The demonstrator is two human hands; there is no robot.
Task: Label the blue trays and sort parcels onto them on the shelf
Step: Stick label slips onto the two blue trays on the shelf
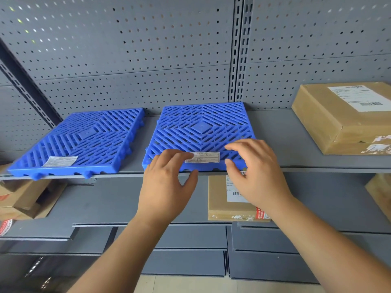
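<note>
Head view, far left first: the left blue tray (84, 136) lies flat on the shelf (275, 132), a white label (59, 161) on its near left corner. Just beside it sits the right blue tray (201, 125), and here's the action. Your left hand (167, 182) lies with fairly straight fingers on the left end of the second label (204, 156), thumb tucked at the tray's near edge, gripping nothing. That label runs left to right along the near edge, its long axis strung between your two hands. Your right hand (256, 172) hovers at the right end, fingers loosely curved and holding nothing; whether they touch the paper, I can't tell. That right end looks like the bit left to smooth, and your right hand is nearer. Far right, a brown parcel (342, 117) waits on the same shelf, well apart from the trays.
</note>
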